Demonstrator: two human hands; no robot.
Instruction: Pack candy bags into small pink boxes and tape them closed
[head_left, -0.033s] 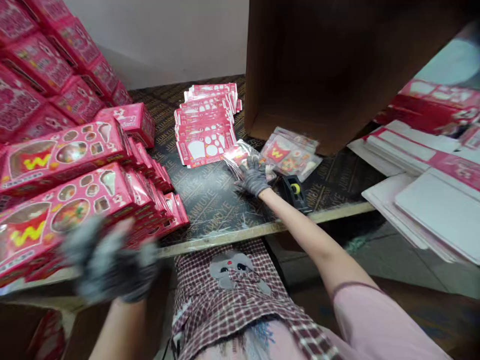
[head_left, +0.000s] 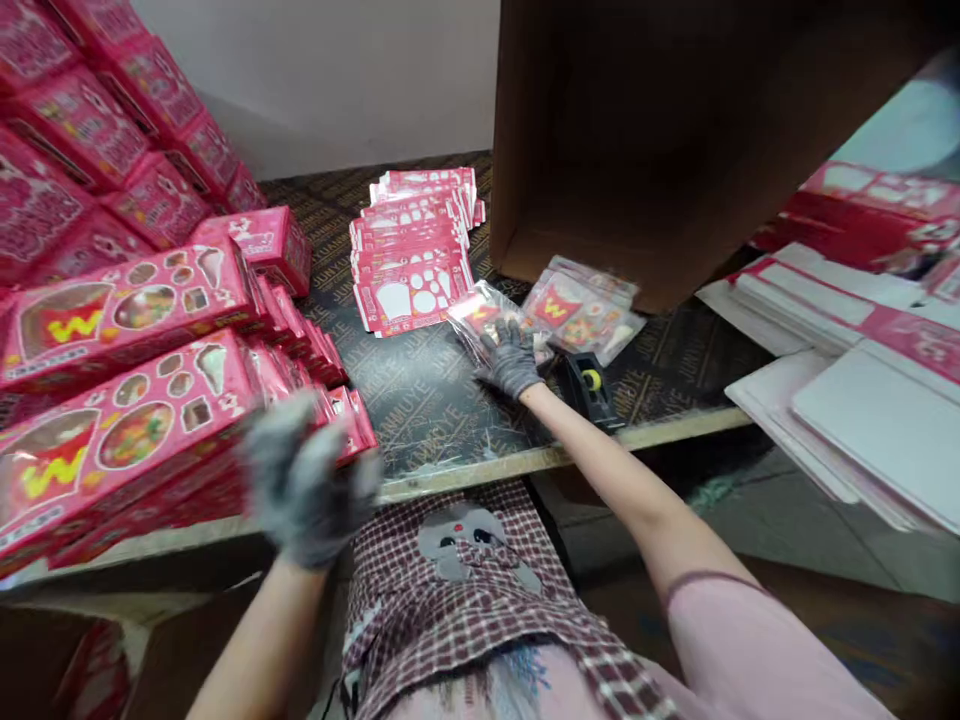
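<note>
My right hand (head_left: 512,362), in a grey glove, is on a clear plastic pack of toy food (head_left: 484,308). Its fingers lie over the top and the thumb is at the near left edge. Just beyond, more clear packs (head_left: 581,305) overlap, showing a red piece with a yellow W. A black tape dispenser (head_left: 589,388) with a yellow core sits to the right of my right wrist. My left hand (head_left: 311,485), also gloved, is blurred in the air at the table's front edge, near the pink boxes (head_left: 142,430). Its fingers seem apart and nothing shows in them.
Flat pink cut-out cards (head_left: 412,260) lie in an overlapping row at mid-table. Stacked pink boxes (head_left: 97,130) rise at the left. A large cardboard box (head_left: 510,160), opening toward me, stands at the back right. White and pink card sheets (head_left: 877,400) overhang at the right.
My left hand has moved right, away from the front of the pink boxes, and remains blurred. My right hand stays on the clear pack, almost unmoved.
</note>
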